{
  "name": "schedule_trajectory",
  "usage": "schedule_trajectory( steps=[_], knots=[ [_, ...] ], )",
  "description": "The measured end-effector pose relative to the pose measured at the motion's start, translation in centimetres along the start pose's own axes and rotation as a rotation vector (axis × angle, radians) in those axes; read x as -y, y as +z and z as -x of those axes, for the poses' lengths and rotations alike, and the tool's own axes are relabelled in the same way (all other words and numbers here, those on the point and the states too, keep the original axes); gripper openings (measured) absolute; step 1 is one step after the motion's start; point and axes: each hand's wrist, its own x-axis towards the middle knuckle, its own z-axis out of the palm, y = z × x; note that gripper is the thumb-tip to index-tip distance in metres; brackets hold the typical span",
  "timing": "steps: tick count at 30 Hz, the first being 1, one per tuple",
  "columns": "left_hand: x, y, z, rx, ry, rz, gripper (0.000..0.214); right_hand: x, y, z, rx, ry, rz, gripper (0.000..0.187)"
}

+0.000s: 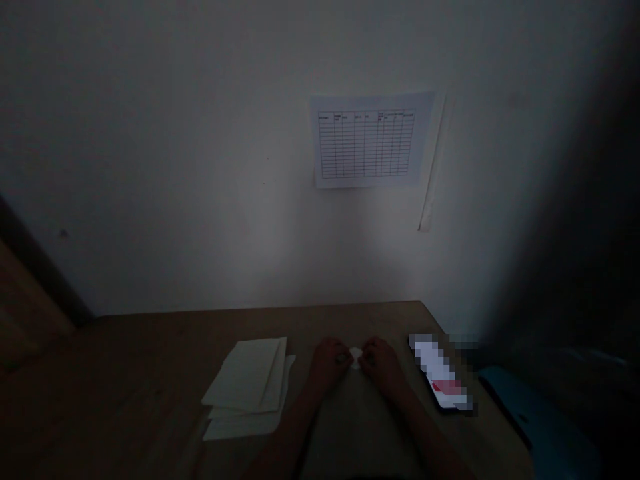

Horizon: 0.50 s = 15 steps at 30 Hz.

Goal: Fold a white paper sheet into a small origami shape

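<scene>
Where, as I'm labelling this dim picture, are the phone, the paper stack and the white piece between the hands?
Phone (pixel 439 372), head view: middle of its screen.
Paper stack (pixel 243 375), head view: top sheet.
White piece (pixel 355 355), head view: visible middle.

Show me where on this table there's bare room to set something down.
The flat brown table left of the stacked white paper sheets looks bare, though dim; so does the patch between the forearms. It is crowded where the left hand and right hand hold a small white piece, between the sheets and the dark-edged rectangular phone.
</scene>
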Motion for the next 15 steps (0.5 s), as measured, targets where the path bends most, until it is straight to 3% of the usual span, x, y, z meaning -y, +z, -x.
schedule_trajectory(
  steps=[15],
  knots=[
    [-0.14, 0.35, 0.04, -0.005, 0.032, -0.06, 0.009, 0.74, -0.19, 0.01, -0.017, 0.026, 0.052, 0.007]
  ],
)
